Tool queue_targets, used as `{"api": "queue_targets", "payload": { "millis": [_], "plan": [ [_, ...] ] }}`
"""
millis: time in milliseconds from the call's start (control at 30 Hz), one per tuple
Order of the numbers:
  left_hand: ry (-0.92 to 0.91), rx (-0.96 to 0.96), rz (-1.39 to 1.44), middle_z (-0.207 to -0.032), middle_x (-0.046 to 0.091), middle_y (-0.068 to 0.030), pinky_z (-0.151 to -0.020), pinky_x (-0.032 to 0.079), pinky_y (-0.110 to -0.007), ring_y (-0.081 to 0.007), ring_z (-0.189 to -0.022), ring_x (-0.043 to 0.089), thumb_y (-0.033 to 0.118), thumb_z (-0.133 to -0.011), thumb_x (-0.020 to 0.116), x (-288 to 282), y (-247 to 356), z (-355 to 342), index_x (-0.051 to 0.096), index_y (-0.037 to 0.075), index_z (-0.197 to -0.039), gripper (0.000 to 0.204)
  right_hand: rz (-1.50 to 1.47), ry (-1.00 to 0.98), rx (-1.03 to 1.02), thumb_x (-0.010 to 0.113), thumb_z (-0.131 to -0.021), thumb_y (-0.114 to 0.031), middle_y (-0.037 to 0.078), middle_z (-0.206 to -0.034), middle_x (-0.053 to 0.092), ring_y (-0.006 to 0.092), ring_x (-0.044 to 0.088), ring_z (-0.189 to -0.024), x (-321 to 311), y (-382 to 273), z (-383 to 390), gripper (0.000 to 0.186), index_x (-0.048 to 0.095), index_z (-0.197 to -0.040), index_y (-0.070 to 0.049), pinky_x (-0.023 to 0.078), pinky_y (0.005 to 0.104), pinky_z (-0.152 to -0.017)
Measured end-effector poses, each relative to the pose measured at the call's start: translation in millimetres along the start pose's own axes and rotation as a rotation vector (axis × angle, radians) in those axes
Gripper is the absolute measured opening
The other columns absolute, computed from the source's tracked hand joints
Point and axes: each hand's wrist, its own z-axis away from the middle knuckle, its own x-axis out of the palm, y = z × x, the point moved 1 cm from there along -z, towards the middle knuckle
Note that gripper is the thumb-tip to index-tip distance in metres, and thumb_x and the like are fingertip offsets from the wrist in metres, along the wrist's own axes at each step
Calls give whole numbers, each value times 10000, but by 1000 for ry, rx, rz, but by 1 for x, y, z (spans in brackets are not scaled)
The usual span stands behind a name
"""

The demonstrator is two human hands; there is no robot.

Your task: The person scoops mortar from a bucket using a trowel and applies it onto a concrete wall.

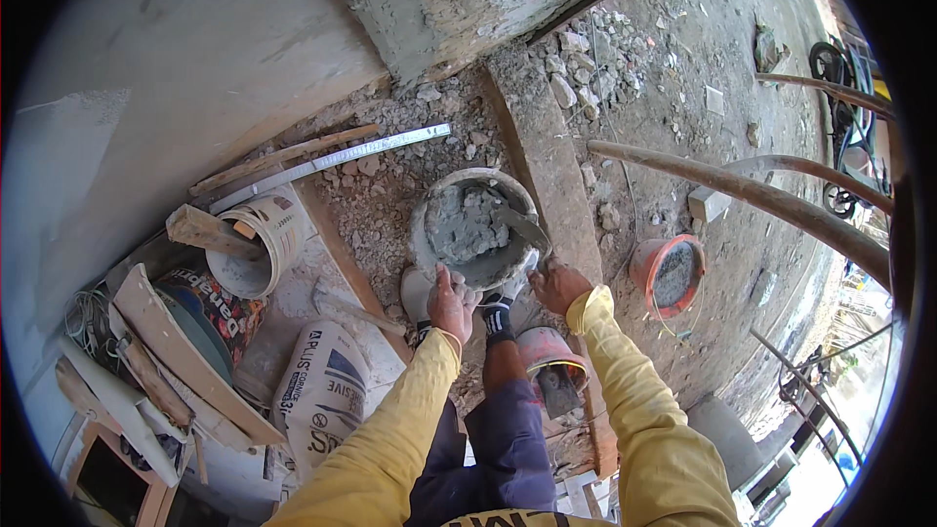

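Observation:
A round grey tub (420, 252) of wet grey mortar (471, 222) stands just beyond my shoes. My left hand (454, 303) grips its near rim, fingers closed at the edge. To the right, my right hand (560, 286) is closed around the handle end of a trowel (525, 226). The trowel's blade reaches over the tub's right side, its tip at the mortar. Most of its handle is hidden by my fingers.
A red-rimmed bucket (699, 285) of grey material stands right; another bucket (553, 344) is near my legs. At left are a white bucket (256, 279) holding wood, a white sack (322, 385) and boards. Wooden poles (742, 190) cross at right. Rubble (586, 88) lies beyond.

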Motion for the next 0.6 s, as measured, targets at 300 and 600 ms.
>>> {"api": "queue_targets", "payload": {
  "millis": [300,600],
  "plan": [
    [100,161,-223,-571,302,80,-591,315,-255,-65,-488,300,459,-893,620,85,22,21,466,178,-836,325,-239,-157,-178,548,-911,-326,189,-958,568,366,583,-905,38,57,13,406,539,-1152,1,477,427,-766],
    [90,241,-352,-592,355,66,-556,343,-255,-73,-493,348,476,-901,591,110,9,25,508,159,-864,330,-232,1,-389,615,-829,-332,233,-758,636,422,636,-743,74,68,-75,427,513,-1079,-1,489,480,-689]
  ]
}}
